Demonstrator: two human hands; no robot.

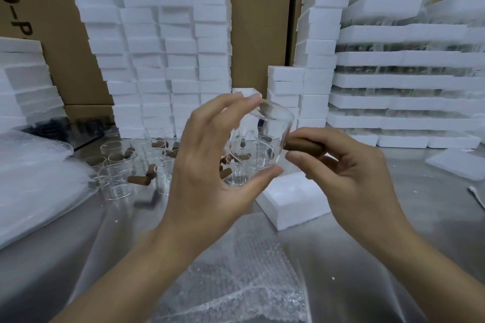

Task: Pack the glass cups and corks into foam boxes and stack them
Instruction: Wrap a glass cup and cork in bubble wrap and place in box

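My left hand (210, 155) holds a clear glass cup (265, 139) tilted in the air, thumb at its base and fingertips at its rim. Beside the cup's right side, my right hand (349, 168) pinches a brown cork (301, 145), whose end touches the glass. Below both hands a white foam box (291, 199) lies on the metal table (118, 238). Several more glass cups (118, 181) and loose corks (139, 179) stand and lie on the table to the left.
Tall stacks of foam boxes (162, 55) rise at the back, a shorter stack (286, 92) behind the cup. Foam trays (409, 81) layered with glassware fill the right. Bubble wrap (236, 278) lies in front, a plastic bag (34, 183) on the left. Cardboard cartons (262, 21) stand behind.
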